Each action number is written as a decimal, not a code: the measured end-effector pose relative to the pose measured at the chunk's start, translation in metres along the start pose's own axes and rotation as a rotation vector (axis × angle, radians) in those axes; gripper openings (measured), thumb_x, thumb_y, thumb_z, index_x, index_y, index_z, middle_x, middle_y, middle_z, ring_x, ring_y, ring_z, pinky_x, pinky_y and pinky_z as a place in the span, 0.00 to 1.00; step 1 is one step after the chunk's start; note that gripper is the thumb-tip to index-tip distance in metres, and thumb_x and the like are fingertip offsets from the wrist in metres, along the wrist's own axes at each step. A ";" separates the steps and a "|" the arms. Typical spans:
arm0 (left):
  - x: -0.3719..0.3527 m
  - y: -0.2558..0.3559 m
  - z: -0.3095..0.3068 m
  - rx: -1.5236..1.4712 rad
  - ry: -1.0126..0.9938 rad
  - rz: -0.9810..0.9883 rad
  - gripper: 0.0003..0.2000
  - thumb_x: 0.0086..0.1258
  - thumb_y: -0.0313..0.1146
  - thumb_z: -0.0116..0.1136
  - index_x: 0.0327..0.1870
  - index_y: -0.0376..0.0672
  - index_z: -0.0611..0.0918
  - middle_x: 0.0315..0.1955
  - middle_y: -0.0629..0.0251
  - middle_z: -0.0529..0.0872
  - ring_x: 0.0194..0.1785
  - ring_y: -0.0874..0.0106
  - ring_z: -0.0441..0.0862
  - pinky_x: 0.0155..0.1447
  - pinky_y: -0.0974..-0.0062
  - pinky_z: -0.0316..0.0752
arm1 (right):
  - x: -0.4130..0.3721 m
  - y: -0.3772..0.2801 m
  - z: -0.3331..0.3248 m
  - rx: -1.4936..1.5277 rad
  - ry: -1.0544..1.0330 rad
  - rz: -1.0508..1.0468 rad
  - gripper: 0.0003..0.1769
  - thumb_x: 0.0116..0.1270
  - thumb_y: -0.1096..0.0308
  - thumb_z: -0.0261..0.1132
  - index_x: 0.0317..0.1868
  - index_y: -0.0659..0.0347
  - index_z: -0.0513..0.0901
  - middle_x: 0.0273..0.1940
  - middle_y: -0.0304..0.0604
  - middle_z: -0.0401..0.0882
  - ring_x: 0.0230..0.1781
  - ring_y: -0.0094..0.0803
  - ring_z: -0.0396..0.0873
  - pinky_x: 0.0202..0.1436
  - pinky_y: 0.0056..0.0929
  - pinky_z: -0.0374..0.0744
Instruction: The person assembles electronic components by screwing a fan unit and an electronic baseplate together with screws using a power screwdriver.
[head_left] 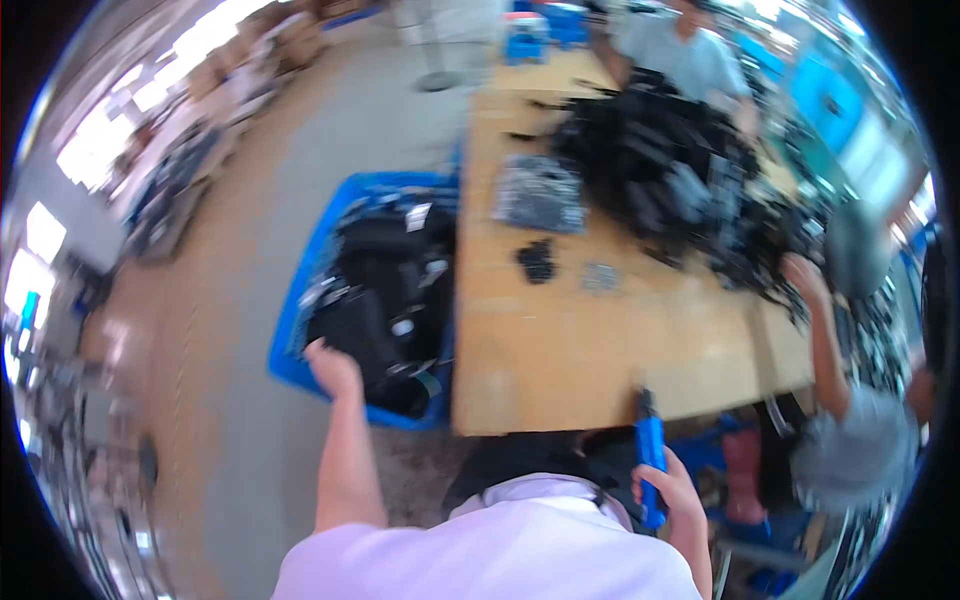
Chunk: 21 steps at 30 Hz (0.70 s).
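My left hand (337, 371) reaches to the near left side of a blue plastic bin (290, 335). It touches or lies right beside a dark, flat black piece (352, 328) in the bin; blur hides whether the fingers grip it. More black pieces with white labels fill the bin. In my right hand (674, 488) is a blue electric screwdriver (650, 455), fingers wrapped round its body. Its dark tip points away from me, over the near edge of the wooden table (560, 370).
On the table lie a big heap of black straps and parts (660, 160), a clear bag of small parts (541, 192), a small black pile (537, 261) and a small grey pile (601, 277). One person works across the table; another person's hand (803, 277) reaches in from the right.
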<state>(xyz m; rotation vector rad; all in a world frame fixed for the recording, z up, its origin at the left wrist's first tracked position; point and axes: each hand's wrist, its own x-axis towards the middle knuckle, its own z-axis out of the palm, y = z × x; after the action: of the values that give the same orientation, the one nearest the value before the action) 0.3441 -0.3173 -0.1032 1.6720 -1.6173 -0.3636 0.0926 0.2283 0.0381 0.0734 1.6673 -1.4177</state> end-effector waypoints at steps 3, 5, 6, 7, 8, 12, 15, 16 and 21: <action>-0.007 -0.001 0.004 -0.147 -0.010 0.065 0.21 0.70 0.20 0.47 0.65 0.31 0.75 0.58 0.42 0.81 0.63 0.49 0.78 0.71 0.58 0.70 | -0.002 -0.003 -0.005 -0.062 -0.033 0.012 0.29 0.65 0.66 0.73 0.61 0.65 0.70 0.33 0.43 0.81 0.27 0.29 0.82 0.32 0.30 0.82; -0.016 -0.001 0.006 0.080 -0.048 0.156 0.25 0.71 0.22 0.51 0.71 0.31 0.71 0.67 0.40 0.75 0.70 0.47 0.72 0.77 0.57 0.64 | 0.001 0.002 -0.008 -0.081 -0.050 0.002 0.29 0.67 0.65 0.73 0.62 0.65 0.70 0.35 0.43 0.80 0.28 0.29 0.82 0.33 0.30 0.82; -0.024 0.020 -0.011 0.190 -0.107 0.123 0.27 0.72 0.23 0.53 0.73 0.32 0.69 0.69 0.41 0.73 0.73 0.47 0.69 0.78 0.57 0.62 | 0.004 0.003 -0.010 -0.097 -0.063 0.011 0.29 0.67 0.64 0.73 0.63 0.65 0.70 0.36 0.43 0.80 0.29 0.29 0.82 0.33 0.31 0.83; -0.034 0.035 -0.019 0.188 -0.050 0.181 0.27 0.72 0.25 0.56 0.74 0.34 0.69 0.70 0.42 0.73 0.74 0.48 0.68 0.78 0.56 0.61 | 0.001 0.000 -0.009 -0.061 -0.074 0.000 0.29 0.67 0.64 0.73 0.63 0.65 0.70 0.37 0.42 0.79 0.30 0.28 0.82 0.34 0.30 0.83; -0.044 0.045 -0.027 0.194 0.013 0.235 0.28 0.73 0.27 0.58 0.74 0.36 0.69 0.71 0.44 0.72 0.76 0.49 0.66 0.79 0.56 0.61 | 0.000 0.001 -0.010 -0.042 -0.075 -0.002 0.29 0.67 0.64 0.73 0.63 0.65 0.70 0.37 0.42 0.78 0.30 0.28 0.82 0.34 0.31 0.83; -0.051 0.025 -0.018 0.143 -0.296 0.435 0.25 0.71 0.28 0.60 0.70 0.38 0.75 0.68 0.44 0.75 0.73 0.49 0.69 0.77 0.56 0.63 | -0.002 0.002 -0.018 0.060 -0.144 0.010 0.30 0.67 0.61 0.74 0.62 0.63 0.70 0.38 0.42 0.78 0.32 0.29 0.81 0.36 0.32 0.83; -0.042 0.024 -0.009 0.033 -0.211 0.428 0.23 0.68 0.23 0.60 0.66 0.35 0.78 0.63 0.43 0.79 0.67 0.48 0.76 0.72 0.56 0.69 | -0.005 0.009 -0.030 0.225 -0.182 -0.038 0.32 0.66 0.57 0.75 0.61 0.62 0.70 0.39 0.43 0.78 0.34 0.30 0.81 0.37 0.33 0.84; -0.042 0.034 -0.015 0.038 -0.202 0.429 0.23 0.68 0.23 0.60 0.66 0.35 0.78 0.63 0.44 0.79 0.67 0.48 0.75 0.72 0.56 0.68 | -0.007 0.011 -0.034 0.282 -0.200 -0.058 0.33 0.66 0.55 0.76 0.61 0.62 0.69 0.40 0.43 0.78 0.35 0.30 0.81 0.38 0.33 0.84; -0.059 0.129 -0.037 -0.124 -0.080 0.543 0.19 0.68 0.20 0.58 0.61 0.35 0.79 0.58 0.51 0.82 0.64 0.52 0.77 0.70 0.58 0.69 | -0.009 0.014 -0.059 0.327 -0.069 -0.139 0.29 0.66 0.55 0.75 0.56 0.62 0.71 0.40 0.44 0.79 0.35 0.31 0.81 0.40 0.35 0.84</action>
<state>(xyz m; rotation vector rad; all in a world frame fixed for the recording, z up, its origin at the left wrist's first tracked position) 0.2665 -0.2373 -0.0081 1.0798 -1.9828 -0.2480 0.0716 0.2846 0.0282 0.0936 1.3937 -1.7693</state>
